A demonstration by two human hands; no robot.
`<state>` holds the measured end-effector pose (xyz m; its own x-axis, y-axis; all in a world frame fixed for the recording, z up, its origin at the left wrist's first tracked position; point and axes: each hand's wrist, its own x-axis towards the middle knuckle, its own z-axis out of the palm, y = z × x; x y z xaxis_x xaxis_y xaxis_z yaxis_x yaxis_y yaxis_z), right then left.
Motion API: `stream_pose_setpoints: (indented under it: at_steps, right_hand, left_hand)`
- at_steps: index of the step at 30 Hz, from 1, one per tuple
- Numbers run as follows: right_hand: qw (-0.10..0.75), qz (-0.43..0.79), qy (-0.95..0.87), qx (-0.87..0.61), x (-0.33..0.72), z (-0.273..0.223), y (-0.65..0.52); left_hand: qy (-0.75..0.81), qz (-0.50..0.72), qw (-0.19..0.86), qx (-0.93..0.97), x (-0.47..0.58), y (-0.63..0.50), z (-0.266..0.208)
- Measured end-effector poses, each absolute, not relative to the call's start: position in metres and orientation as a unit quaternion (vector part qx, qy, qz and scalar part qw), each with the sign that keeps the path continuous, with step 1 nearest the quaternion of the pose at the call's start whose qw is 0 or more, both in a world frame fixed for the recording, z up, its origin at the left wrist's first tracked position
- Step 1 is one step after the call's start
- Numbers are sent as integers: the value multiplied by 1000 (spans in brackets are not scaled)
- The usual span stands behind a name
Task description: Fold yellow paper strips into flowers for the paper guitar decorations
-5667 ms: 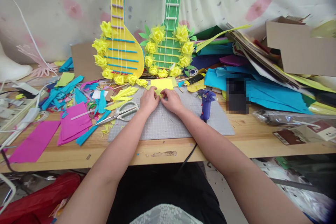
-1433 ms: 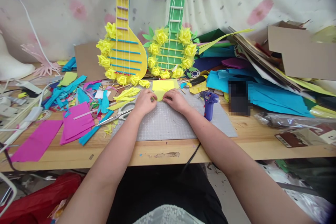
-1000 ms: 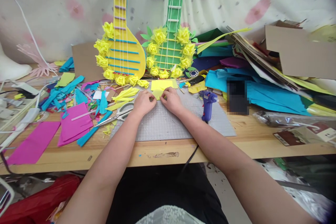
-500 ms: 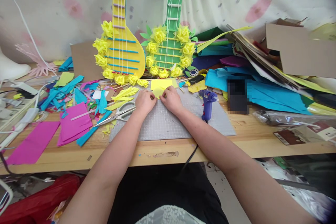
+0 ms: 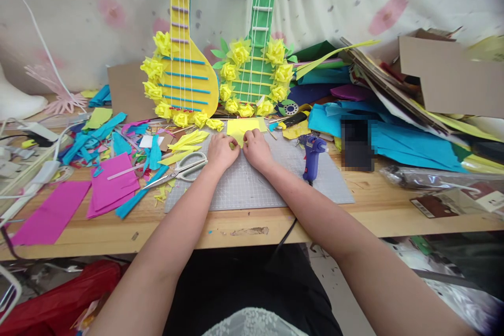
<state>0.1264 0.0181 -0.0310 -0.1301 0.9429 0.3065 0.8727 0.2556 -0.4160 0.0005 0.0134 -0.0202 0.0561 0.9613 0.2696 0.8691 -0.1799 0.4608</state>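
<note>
My left hand (image 5: 223,152) and my right hand (image 5: 257,150) are close together over the grey cutting mat (image 5: 252,189). The fingers of both are bent and pinched at a small piece of yellow crepe paper, mostly hidden by them. Just behind the fingertips lies a flat yellow crepe paper sheet (image 5: 243,125). Scissors (image 5: 185,168) with pale handles rest left of my left hand, partly on the mat. A blue glue gun (image 5: 312,157) stands on the mat to the right of my right hand.
Behind the mat lean a yellow paper guitar (image 5: 189,73) and a green one (image 5: 255,74), both trimmed with yellow paper flowers. Magenta paper (image 5: 112,189) and coloured scraps lie left. Blue paper (image 5: 413,139), cardboard (image 5: 452,73) and a blurred dark object (image 5: 357,147) are on the right.
My left hand has moved slightly right and its fingers have curled more. The yellow piece between my hands shows less than before. My right hand is nearly where it was.
</note>
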Motion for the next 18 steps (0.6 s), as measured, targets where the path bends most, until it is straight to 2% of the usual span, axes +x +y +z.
stream_pose_setpoints:
  at_steps: [13, 18]
  right_hand:
    - [255, 84, -754, -600, 130, -35, 19]
    - [291, 112, -753, -580, 135, -32, 20]
  left_hand:
    - [653, 270, 118, 698, -5, 15, -21]
    - [628, 283, 140, 711, -19, 23, -21]
